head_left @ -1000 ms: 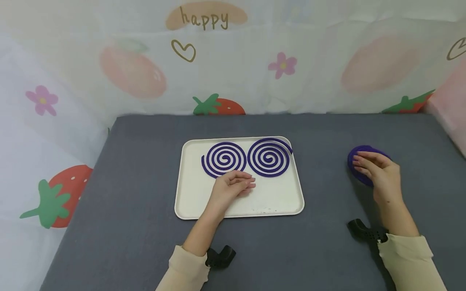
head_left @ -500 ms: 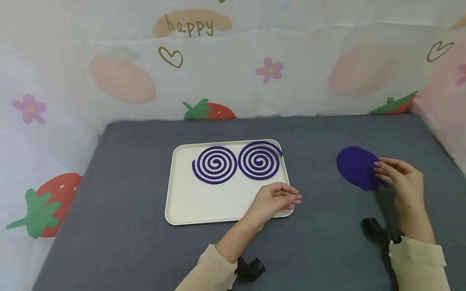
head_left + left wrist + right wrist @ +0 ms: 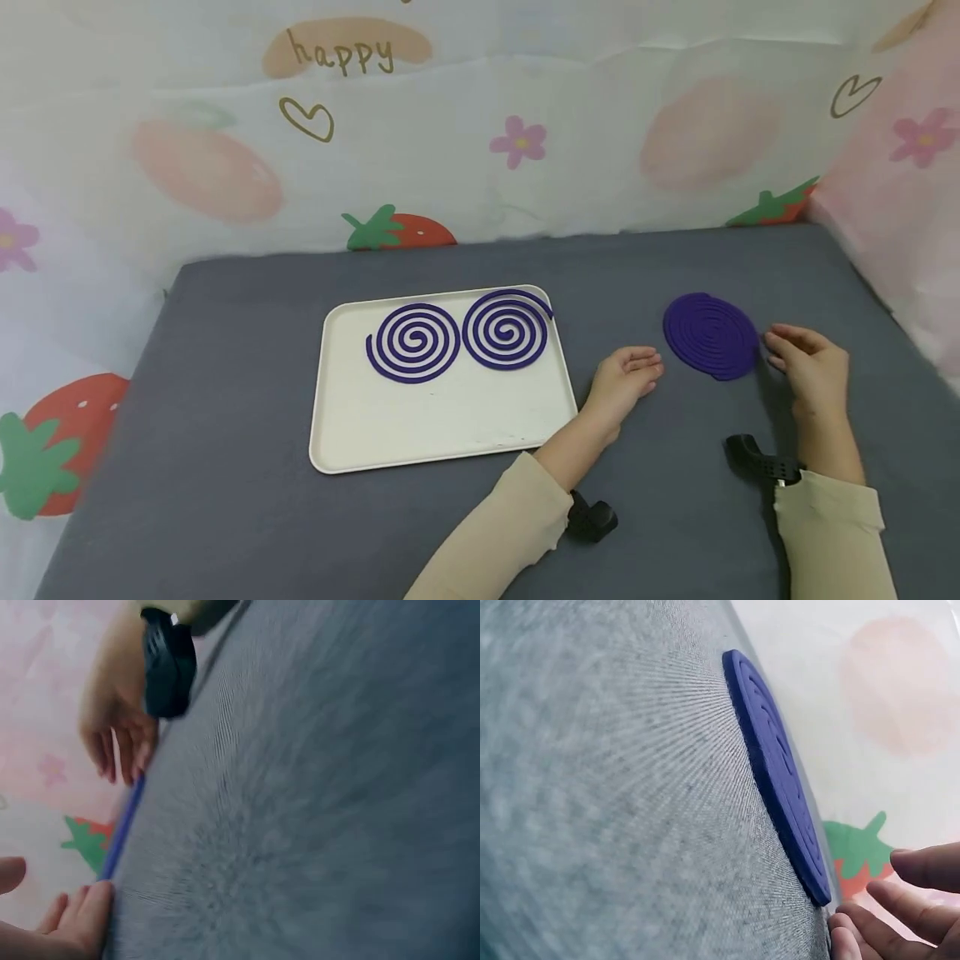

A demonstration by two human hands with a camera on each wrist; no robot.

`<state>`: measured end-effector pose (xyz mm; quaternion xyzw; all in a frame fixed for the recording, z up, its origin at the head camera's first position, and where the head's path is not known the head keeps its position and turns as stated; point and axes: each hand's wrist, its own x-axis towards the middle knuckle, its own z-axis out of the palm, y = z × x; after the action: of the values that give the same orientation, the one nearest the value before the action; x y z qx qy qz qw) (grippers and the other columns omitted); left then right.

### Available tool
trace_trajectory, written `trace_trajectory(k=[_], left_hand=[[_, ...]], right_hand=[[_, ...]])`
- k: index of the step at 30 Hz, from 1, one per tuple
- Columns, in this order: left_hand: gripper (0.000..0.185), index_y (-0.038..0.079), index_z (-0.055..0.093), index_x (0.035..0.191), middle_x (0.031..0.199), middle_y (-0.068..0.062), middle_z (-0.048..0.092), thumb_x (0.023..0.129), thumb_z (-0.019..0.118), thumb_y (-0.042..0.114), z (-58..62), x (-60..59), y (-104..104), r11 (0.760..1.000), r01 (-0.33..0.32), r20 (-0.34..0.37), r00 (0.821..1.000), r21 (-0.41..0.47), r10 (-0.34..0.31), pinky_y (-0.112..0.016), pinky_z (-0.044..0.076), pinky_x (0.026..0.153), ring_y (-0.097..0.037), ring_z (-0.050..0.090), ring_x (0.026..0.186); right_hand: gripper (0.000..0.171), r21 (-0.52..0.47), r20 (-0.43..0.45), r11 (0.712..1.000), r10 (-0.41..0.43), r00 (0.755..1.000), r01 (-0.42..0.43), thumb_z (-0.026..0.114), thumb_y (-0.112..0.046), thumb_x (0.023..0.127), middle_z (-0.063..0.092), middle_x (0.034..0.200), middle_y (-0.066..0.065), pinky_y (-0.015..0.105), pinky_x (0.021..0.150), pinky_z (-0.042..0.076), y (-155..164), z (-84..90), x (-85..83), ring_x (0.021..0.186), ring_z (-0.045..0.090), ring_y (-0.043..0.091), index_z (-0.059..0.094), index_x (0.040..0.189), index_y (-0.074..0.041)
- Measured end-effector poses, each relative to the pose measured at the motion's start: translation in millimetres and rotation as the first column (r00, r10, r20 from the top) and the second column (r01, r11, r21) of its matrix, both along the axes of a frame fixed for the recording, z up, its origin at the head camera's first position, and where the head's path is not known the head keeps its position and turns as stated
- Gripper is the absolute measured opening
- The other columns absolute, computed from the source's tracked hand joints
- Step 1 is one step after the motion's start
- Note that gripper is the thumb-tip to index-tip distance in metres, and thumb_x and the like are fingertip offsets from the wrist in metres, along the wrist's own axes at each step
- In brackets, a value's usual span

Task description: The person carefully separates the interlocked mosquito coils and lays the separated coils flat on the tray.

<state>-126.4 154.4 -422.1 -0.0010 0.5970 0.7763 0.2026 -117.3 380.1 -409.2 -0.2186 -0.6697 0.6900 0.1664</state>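
A purple mosquito coil disc (image 3: pixel 711 335), its rings packed tightly together, lies flat on the grey tabletop to the right. My left hand (image 3: pixel 624 379) is left of it, fingers extended toward its edge and holding nothing. On the disc's other side is my right hand (image 3: pixel 813 367), loosely bent and gripping nothing; its fingertips (image 3: pixel 847 915) are at the disc's edge, and whether they touch it I cannot tell. Two single mosquito coils with spaced rings, a left one (image 3: pixel 414 343) and a right one (image 3: pixel 507 329), lie side by side on the white tray (image 3: pixel 442 433).
The right coil's outer end overlaps the tray's rim. A grey cloth (image 3: pixel 225 400) covers the table. Behind it hangs a white curtain (image 3: pixel 585 192) printed with strawberries and flowers. Black wrist cameras, the left (image 3: pixel 592 518) and right (image 3: pixel 757 458), sit at the sleeves.
My left hand has moved right, off the tray, toward the packed disc. My right hand has moved from over the disc to its right side, uncovering it. The view has shifted right.
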Motion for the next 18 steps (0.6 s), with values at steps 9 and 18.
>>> trace_trajectory(k=[9,18], left_hand=[[0.035,-0.004,0.057,0.124,0.122,-0.014,0.061,0.088,0.058,0.000,-9.5,-19.1,18,0.998,-0.024,-0.135,0.991,-0.049,0.017,-0.022,0.047,0.091,-0.020,0.058,0.113],[0.034,-0.008,0.057,0.122,0.121,-0.017,0.060,0.088,0.056,-0.006,-11.7,-18.3,13,0.998,-0.059,-0.136,0.989,0.003,0.059,-0.021,0.047,0.092,-0.021,0.057,0.114]], right_hand=[[0.016,0.143,0.098,0.988,0.053,0.994,-0.067,0.060,-0.001,0.089,0.062,0.073,-0.021,0.009,0.057,0.049,-6,-2.8,-3.4,0.069,0.058,-0.006,0.063,0.089,-0.017],[0.020,-0.302,-0.001,0.950,0.084,0.996,-0.080,0.066,0.006,0.083,0.065,0.075,-0.004,0.016,0.051,0.050,-11,1.1,-3.7,0.060,0.060,0.006,0.072,0.077,-0.012]])
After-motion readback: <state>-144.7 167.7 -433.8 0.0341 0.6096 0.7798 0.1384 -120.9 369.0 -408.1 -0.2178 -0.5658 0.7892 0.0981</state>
